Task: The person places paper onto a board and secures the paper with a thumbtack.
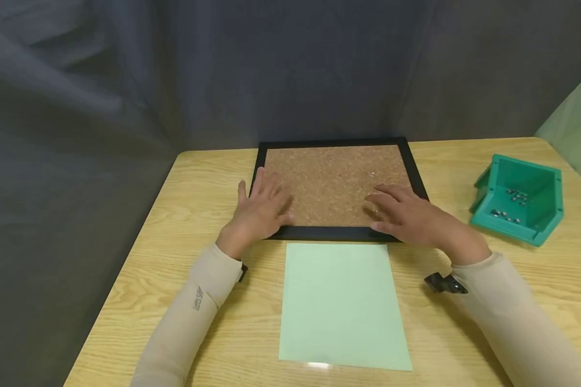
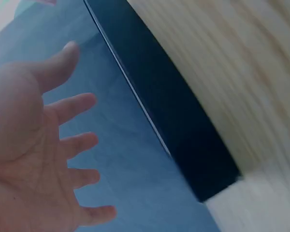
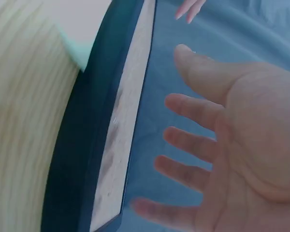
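Note:
A cork board (image 1: 329, 185) in a black frame lies on the table. Over its left side, near the lower left corner, my left hand (image 1: 260, 210) is spread with nothing in it. My right hand (image 1: 411, 217) hovers above the lower right part, palm down and fingers apart, also holding nothing. In the left wrist view, the fingers (image 2: 79, 145) stand out separately beside the black frame edge (image 2: 159, 96). The right wrist view shows the palm (image 3: 261, 130) raised off the cork. A tiny shiny speck (image 1: 372, 174) sits on the cork's right side.
A pale green sheet of paper (image 1: 344, 306) lies in front of the board. To the right stands a green bin (image 1: 535, 177) with several small shiny metal pieces (image 1: 503, 215) inside. A dark cloth (image 1: 300, 70) hangs behind the wooden table (image 1: 213, 199).

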Available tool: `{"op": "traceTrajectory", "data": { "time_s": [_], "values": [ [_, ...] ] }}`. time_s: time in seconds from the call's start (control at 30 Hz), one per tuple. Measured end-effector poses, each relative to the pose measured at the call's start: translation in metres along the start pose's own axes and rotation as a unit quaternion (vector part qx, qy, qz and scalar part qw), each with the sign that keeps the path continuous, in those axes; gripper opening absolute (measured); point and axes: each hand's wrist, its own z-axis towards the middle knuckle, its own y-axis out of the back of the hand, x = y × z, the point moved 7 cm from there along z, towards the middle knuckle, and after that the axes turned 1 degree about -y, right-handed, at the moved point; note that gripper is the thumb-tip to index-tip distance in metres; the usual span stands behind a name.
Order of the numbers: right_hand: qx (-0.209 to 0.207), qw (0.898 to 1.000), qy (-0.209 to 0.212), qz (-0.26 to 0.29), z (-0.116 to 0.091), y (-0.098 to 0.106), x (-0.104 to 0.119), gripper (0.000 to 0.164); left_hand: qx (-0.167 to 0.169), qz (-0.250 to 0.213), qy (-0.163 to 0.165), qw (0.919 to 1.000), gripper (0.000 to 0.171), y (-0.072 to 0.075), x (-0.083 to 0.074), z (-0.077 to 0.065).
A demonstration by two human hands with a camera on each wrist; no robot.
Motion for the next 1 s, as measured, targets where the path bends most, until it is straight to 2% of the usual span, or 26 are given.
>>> {"op": "traceTrajectory", "data": {
  "time_s": [0.23, 0.33, 0.53, 0.67, 0.8, 0.9, 1.0],
  "values": [
    [0.023, 0.997, 0.004, 0.07, -0.004, 0.001, 0.016, 0.056, 0.007, 0.032, -0.037, 0.9988, 0.07, 0.002, -0.022, -0.005],
    [0.057, 0.995, 0.013, 0.08, -0.005, -0.005, 0.022, 0.049, 0.008, 0.034, -0.05, 0.9981, 0.068, 0.001, -0.03, -0.008],
    [0.117, 0.989, 0.018, 0.089, -0.005, -0.018, 0.025, 0.048, -0.002, 0.046, -0.064, 0.9969, 0.06, -0.001, -0.042, -0.016],
    [0.142, 0.985, 0.003, 0.096, -0.004, -0.022, 0.022, 0.036, -0.011, 0.017, -0.059, 0.998, 0.056, 0.002, -0.048, -0.023],
    [0.164, 0.983, -0.018, 0.079, -0.004, -0.023, 0.02, 0.024, 0.008, -0.006, -0.085, 0.9964, 0.045, 0.0, -0.056, -0.036],
    [0.169, 0.983, -0.04, 0.062, -0.004, -0.022, 0.018, 0.021, 0.027, 0.023, -0.103, 0.994, 0.042, -0.004, -0.062, -0.045],
    [0.169, 0.983, -0.053, 0.045, -0.004, -0.022, 0.018, 0.02, 0.04, 0.065, -0.102, 0.9918, 0.047, -0.009, -0.061, -0.051]
  ]
}}
